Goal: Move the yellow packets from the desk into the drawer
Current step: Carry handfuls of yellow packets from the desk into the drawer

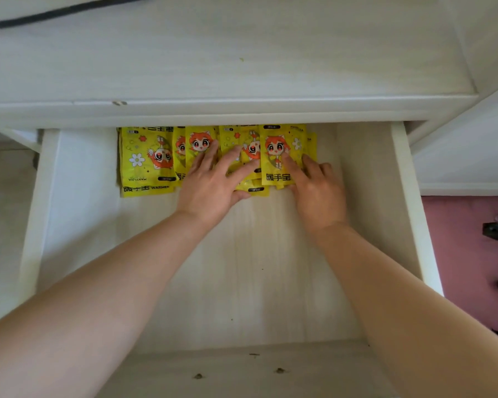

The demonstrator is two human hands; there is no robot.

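Observation:
Several yellow packets [147, 159] with a red-haired cartoon figure lie overlapping in a row at the back of the open drawer [49, 196]. My left hand [213, 182] lies flat on the middle packets, fingers spread and straight. My right hand [314, 185] rests on the rightmost packet [279, 139], index finger stretched over it, the other fingers loosely bent at the packet's right edge. The packets' far ends are tucked under the desk's front edge.
The pale wooden desk top [242, 53] lies above the drawer, with a black cable [55, 12] at its far left. The drawer's bare floor [242, 282] stretches toward me. A pink surface [466, 254] with dark objects sits to the right.

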